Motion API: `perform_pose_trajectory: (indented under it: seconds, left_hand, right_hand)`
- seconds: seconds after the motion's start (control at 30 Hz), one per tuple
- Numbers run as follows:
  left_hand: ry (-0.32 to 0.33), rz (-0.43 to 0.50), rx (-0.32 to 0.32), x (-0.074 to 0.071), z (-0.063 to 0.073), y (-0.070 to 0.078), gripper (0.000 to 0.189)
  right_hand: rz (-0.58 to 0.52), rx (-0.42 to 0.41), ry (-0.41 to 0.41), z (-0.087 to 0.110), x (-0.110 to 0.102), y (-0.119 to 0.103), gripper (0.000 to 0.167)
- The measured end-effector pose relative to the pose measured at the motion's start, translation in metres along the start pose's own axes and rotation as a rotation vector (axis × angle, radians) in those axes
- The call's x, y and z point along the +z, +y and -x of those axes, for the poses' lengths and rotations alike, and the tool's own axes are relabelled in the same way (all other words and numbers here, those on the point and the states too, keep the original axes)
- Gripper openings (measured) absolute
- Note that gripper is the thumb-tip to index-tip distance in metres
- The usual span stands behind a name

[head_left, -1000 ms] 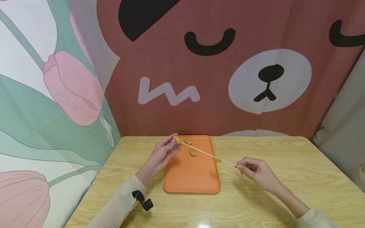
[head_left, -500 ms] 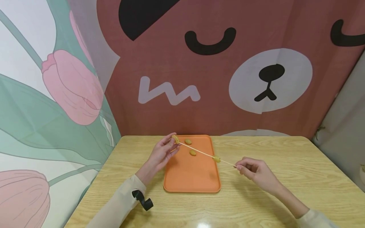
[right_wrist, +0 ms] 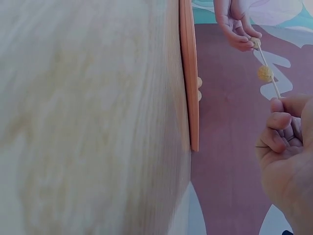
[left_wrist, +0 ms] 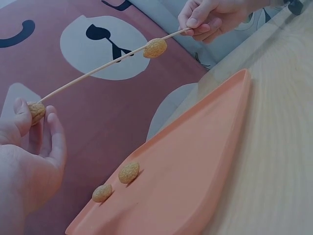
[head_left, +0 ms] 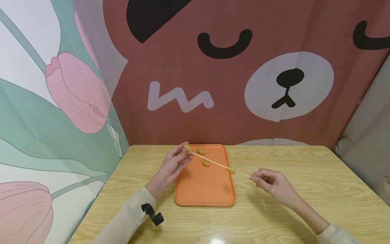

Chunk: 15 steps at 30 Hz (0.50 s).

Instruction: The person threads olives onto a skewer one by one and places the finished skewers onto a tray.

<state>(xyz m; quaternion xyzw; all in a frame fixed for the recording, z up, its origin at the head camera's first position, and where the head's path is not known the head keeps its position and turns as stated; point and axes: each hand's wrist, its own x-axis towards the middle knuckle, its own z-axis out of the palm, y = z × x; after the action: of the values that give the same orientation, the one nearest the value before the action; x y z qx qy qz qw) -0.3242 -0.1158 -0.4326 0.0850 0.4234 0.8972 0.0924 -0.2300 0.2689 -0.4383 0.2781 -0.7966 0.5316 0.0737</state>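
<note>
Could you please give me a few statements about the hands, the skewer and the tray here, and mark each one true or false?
1. The person's right grip pinches one end of the wooden skewer. True.
2. The left grip pinches a wrinkled tan piece at the skewer's other end. True.
3. The skewer lies flat on the table. False: it is held in the air between the two grips.
4. Two loose pieces rest on the orange tray. True.
5. The tray is round. False: it is rectangular with rounded corners.
6. Both pieces at the skewer touch each other. False: a bare stretch of skewer separates the pinched one from the threaded piece.
</note>
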Motion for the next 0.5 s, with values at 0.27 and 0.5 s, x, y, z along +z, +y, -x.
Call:
perform_pose_trajectory:
  seconds: [0.27,0.5]
  left_hand:
    - [0.013,-0.042,-0.002,-0.0007,0.0001,-0.0001,0.047]
    - [0.020,-0.163,0.052,0.0000,0.0010,-0.0002,0.037]
  right_hand:
    - [-0.024,-0.044,-0.023,-0.0005,0.0004,-0.0004,0.016]
    - [-0.032,-0.052,-0.040,0.0008,0.0000,-0.0024,0.017]
